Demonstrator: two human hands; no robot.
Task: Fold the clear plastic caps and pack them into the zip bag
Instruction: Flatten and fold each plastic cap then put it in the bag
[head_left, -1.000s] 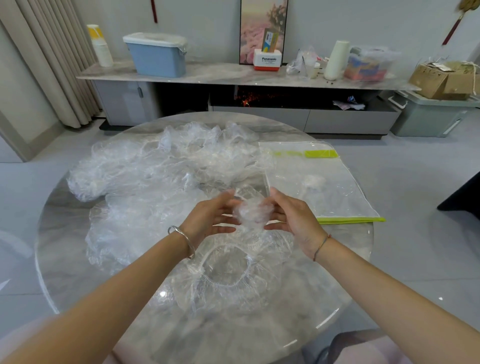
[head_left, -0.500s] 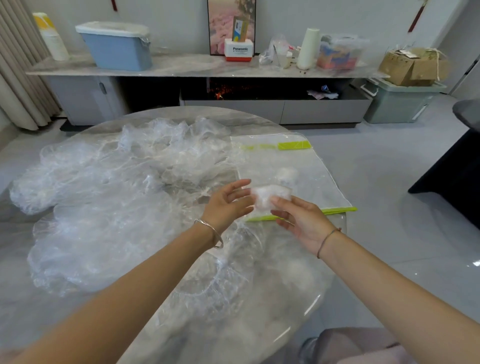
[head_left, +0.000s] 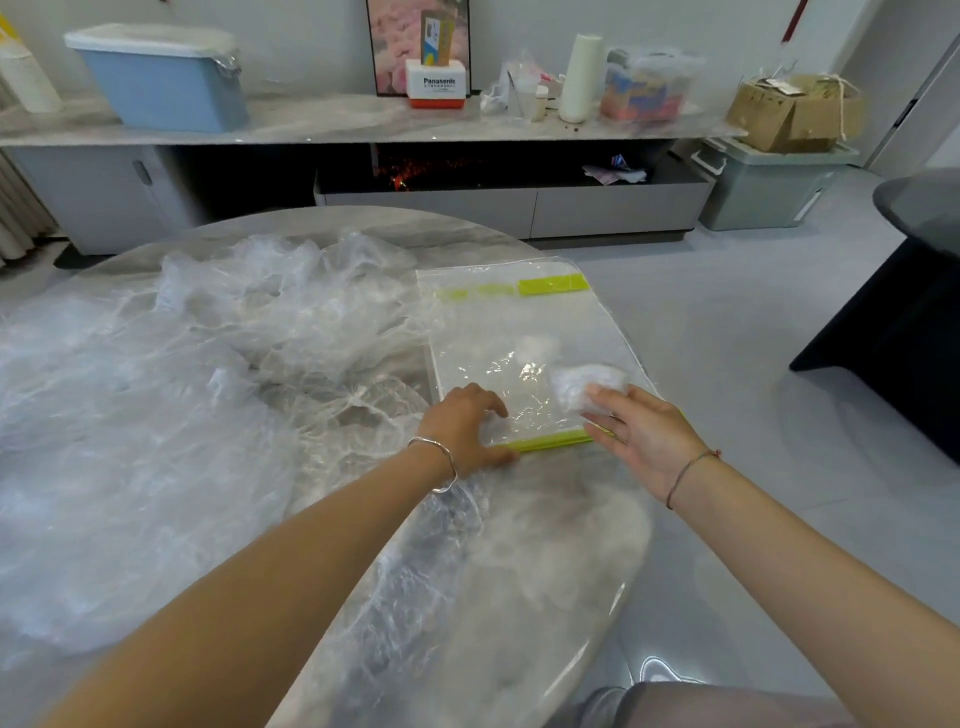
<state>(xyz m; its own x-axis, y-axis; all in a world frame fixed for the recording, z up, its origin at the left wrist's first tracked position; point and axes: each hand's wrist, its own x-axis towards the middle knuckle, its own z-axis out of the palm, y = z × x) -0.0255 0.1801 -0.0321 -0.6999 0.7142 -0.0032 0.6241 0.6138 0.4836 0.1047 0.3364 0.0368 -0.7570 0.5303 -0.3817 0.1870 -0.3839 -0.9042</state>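
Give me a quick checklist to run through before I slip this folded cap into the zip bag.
1. Grip on the folded cap: ok, the right hand holds it as a compact wad.
2. The zip bag steadied: ok, the left hand sits on its near corner by the green strip.
3. Bag mouth open: cannot tell.
4. Cap lined up with that strip: not ok, it hovers above the bag's face, past the strip.
5. Room inside: ok, the bag lies flat with one pale wad showing in it.
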